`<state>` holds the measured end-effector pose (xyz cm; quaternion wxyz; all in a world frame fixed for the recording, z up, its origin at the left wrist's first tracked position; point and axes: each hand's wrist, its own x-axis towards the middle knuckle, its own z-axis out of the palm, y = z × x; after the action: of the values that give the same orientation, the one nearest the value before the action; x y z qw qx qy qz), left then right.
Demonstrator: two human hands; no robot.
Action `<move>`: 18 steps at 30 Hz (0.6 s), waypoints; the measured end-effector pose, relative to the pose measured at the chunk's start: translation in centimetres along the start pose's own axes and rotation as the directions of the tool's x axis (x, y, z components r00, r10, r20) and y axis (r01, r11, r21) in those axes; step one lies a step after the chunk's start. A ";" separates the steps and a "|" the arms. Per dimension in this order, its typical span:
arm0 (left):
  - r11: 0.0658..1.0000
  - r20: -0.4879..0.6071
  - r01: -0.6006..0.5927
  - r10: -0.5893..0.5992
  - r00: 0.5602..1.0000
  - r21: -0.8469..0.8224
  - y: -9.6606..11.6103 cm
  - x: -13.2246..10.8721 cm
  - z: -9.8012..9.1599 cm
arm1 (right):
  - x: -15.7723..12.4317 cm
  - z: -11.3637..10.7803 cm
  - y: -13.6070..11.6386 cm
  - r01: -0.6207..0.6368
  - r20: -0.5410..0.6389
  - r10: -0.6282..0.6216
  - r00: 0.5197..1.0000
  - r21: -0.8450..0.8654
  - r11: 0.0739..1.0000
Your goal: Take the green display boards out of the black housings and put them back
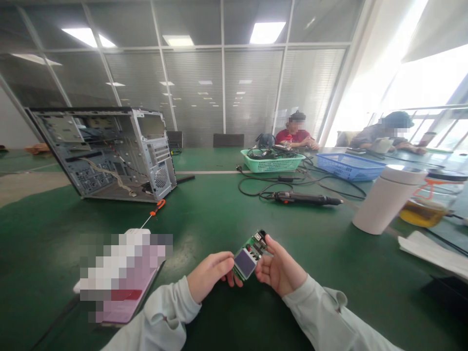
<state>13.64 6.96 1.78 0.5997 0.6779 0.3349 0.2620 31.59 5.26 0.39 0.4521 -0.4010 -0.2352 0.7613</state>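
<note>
Between my hands is a small green circuit board (254,251) with a little rectangular display module (244,263) mounted at its near end. My left hand (210,275) grips the board's lower left edge, next to the display. My right hand (280,265) holds its right edge, with the thumb resting on the components. The board tilts up off the green tabletop (204,229). To the left of my left hand lies a pixelated flat object (122,275), partly pink and white, which I cannot identify.
An open PC tower case (109,153) lies on its side at the left, with an orange-handled screwdriver (157,208) by it. Ahead are a corded electric screwdriver (303,198), green (272,162) and blue (349,166) baskets, a white tumbler (387,200), and seated people (294,134).
</note>
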 end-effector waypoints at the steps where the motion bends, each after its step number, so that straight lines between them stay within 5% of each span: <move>1: 1.000 -0.022 0.016 -0.016 1.000 -0.025 -0.1 0.1 0.0 | -0.1 0.0 -0.1 0.001 0.009 -0.001 1.000 0.022 1.000; 10: 0.971 -0.155 0.083 -0.119 0.981 -0.224 -0.9 0.7 -0.4 | 0.1 -1.4 0.4 0.087 0.302 -0.084 0.950 0.005 0.996; 18: 0.962 -0.287 0.053 -0.132 0.949 -0.267 -1.0 0.7 -0.4 | -0.3 -0.5 1.0 0.150 0.173 -0.132 0.976 -0.099 0.984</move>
<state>13.68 7.78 0.79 0.6356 0.5299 0.4177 0.3752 31.53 4.52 -0.50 0.4609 -0.3433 -0.3420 0.7435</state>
